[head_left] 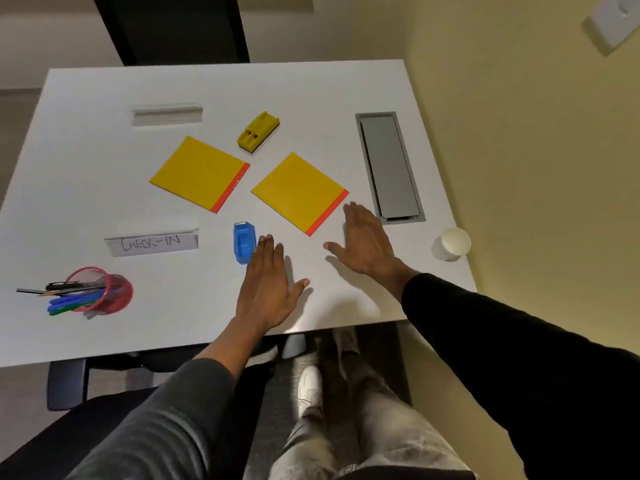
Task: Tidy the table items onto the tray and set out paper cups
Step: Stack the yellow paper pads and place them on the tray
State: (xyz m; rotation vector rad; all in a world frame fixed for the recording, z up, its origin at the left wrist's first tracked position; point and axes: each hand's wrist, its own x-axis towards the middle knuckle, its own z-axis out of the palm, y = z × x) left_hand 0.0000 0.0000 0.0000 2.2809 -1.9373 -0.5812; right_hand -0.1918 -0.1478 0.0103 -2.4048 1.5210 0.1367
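Left hand [268,289] flat, palm down, fingers spread, grasping nothing, lower centre of frame on white table [86,188]; fingertips just beside blue sharpener-like block [244,242]. Right hand [367,242] likewise flat and empty, right of centre, fingertips near corner of right yellow pad [299,192]. Left yellow pad [200,173] at centre-left; yellow eraser [258,132] above, between pads. "CHECK-IN" sign [152,242] at left. Pink pen cup [104,290] tipped on side, lower left, pens spilling out. Paper cup [451,244] at right table edge.
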